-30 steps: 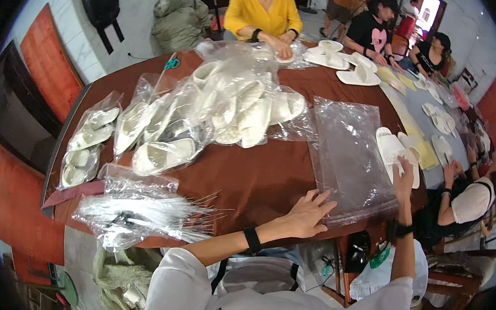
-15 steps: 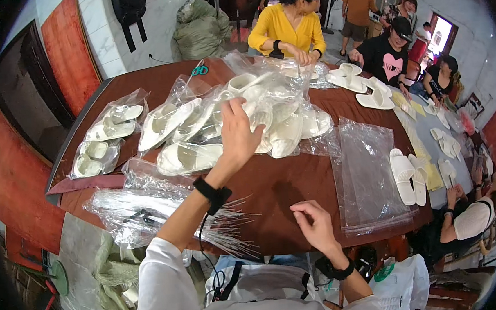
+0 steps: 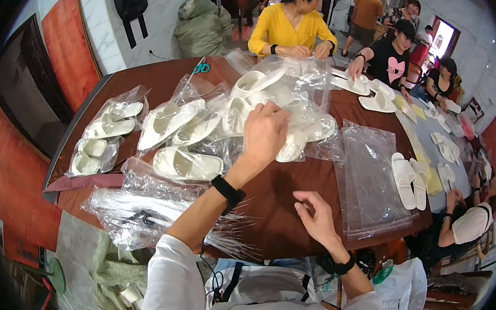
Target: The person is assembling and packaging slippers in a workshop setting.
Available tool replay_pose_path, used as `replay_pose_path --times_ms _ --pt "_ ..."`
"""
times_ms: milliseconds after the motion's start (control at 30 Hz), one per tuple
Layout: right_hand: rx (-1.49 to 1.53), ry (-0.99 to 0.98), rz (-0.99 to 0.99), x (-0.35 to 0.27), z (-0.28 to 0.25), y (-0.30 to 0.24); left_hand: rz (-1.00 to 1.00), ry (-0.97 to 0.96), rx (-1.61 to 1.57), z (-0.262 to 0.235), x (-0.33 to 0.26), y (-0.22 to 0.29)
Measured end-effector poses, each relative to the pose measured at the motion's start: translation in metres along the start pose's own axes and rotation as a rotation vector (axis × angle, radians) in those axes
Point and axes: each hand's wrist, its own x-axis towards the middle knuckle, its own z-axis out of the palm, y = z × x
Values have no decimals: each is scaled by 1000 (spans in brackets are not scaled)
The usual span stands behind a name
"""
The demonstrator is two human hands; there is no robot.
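My left hand [image 3: 265, 131] is closed over the pile of white slippers [image 3: 186, 163] in clear plastic bags, its fingers bent onto a bagged pair of slippers [image 3: 249, 86]. The fingertips are partly hidden behind the knuckles. Nearer to me, my right hand [image 3: 318, 216] hovers above the brown tabletop [image 3: 269, 197], holding nothing, with thumb and forefinger apart. To its right lies a stack of flat clear bags [image 3: 372, 174]. Beyond that stack is an unbagged pair of white slippers [image 3: 404, 180].
At the front left lies a bundle of thin white strips [image 3: 142, 213] in plastic. Bagged slippers [image 3: 109, 128] sit at the far left, and teal-handled scissors [image 3: 201, 68] at the back. Across the table, a person in yellow [image 3: 290, 29] handles a bag. Other people work along the right side.
My left hand has moved right across the pile, its fingers closing on a bagged pair. Some bagged slippers have shifted. My right hand has barely moved.
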Motion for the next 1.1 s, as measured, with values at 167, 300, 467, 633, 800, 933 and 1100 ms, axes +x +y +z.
replay_pose_path --times_ms 167,300,467,633,800,933,1100 --pt "332 40 87 43 14 -4 -163 -115 -344 -1 -8 42" --pt "161 31 -100 69 25 12 -119 -205 -445 -2 -23 75" --pt "495 142 49 48 23 41 -30 -478 -494 -42 -33 93" --pt "874 290 447 27 3 21 -255 -524 -477 -73 -70 60" --pt "1038 392 502 2 -24 8 -491 -493 -276 -69 -120 13" --pt "1207 374 506 -7 -20 5 -837 -359 -590 -48 -159 -24" --pt "1300 373 530 -30 0 -15 -1397 -506 -1377 -51 -138 -45"
